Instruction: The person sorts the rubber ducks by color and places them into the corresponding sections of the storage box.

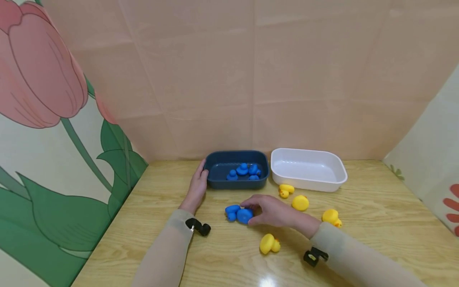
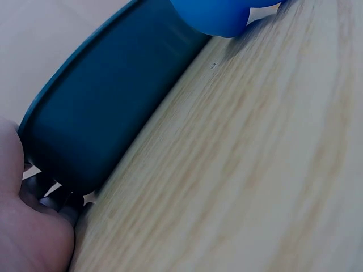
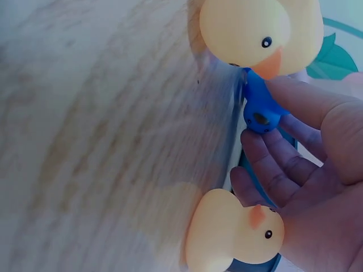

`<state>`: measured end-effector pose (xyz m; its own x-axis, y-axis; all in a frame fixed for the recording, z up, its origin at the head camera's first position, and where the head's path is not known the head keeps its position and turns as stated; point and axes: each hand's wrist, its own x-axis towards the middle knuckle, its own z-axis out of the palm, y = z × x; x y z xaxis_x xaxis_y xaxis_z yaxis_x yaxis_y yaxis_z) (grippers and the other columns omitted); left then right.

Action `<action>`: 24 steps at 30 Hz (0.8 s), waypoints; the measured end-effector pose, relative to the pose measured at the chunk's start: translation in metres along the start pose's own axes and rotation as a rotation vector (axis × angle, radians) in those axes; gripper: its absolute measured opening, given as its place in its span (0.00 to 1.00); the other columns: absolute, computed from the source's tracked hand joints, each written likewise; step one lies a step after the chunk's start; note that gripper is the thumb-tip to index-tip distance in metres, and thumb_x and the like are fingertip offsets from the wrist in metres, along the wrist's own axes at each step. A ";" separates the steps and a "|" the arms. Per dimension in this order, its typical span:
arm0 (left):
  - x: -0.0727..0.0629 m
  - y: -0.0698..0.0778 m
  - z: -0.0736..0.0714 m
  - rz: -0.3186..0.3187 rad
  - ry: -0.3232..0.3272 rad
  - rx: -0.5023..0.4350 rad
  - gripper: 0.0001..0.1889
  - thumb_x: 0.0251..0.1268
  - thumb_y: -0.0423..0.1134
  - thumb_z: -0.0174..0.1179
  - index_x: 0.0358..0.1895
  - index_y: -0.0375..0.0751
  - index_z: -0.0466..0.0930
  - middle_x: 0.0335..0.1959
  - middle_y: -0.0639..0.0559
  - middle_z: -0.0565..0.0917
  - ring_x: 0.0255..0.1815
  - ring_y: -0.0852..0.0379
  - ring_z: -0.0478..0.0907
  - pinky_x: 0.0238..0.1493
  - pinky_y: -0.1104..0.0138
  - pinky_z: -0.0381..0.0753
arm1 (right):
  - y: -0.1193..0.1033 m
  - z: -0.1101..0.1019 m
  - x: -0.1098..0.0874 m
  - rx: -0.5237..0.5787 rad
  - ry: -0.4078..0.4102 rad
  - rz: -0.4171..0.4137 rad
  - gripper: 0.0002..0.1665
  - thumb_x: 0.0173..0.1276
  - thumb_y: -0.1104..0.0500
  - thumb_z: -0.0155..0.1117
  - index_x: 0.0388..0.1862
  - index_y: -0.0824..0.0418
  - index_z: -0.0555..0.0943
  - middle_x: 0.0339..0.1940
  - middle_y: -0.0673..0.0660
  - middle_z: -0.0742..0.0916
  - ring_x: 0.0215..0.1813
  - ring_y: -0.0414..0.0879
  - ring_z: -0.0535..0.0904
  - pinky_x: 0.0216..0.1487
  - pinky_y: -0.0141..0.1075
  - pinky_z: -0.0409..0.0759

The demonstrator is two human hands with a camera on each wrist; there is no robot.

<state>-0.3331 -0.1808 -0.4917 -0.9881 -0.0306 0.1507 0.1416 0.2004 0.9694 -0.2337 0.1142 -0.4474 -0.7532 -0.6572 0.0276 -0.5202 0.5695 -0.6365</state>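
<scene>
One blue duck [image 1: 244,215] pinched between right hand [image 1: 273,211] fingers [image 3: 295,99]

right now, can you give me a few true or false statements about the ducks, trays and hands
1. The white tray holds four yellow ducks. False: it is empty; the yellow ducks lie on the table.
2. The left hand touches the dark blue tray. True.
3. Blue ducks lie in the dark blue tray. True.
4. The right hand pinches a yellow duck. False: its fingers are on a blue duck.
</scene>
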 end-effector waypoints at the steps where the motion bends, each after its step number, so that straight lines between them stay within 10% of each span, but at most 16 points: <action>1: 0.000 0.000 0.000 -0.002 0.000 0.004 0.31 0.91 0.40 0.44 0.91 0.54 0.57 0.91 0.51 0.57 0.91 0.45 0.49 0.88 0.45 0.49 | 0.000 -0.001 0.000 0.007 0.002 -0.005 0.31 0.71 0.53 0.83 0.71 0.57 0.86 0.62 0.51 0.89 0.58 0.47 0.86 0.64 0.50 0.86; 24: 0.003 -0.004 -0.001 0.002 -0.012 -0.003 0.31 0.92 0.42 0.44 0.92 0.53 0.56 0.91 0.52 0.57 0.91 0.47 0.48 0.88 0.46 0.49 | -0.015 -0.039 0.004 -0.011 0.219 -0.065 0.25 0.72 0.56 0.82 0.66 0.56 0.88 0.57 0.49 0.89 0.57 0.49 0.86 0.63 0.59 0.85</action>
<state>-0.3369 -0.1826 -0.4953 -0.9884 -0.0182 0.1505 0.1440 0.1980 0.9696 -0.2448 0.1220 -0.4081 -0.7865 -0.5707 0.2360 -0.5744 0.5355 -0.6192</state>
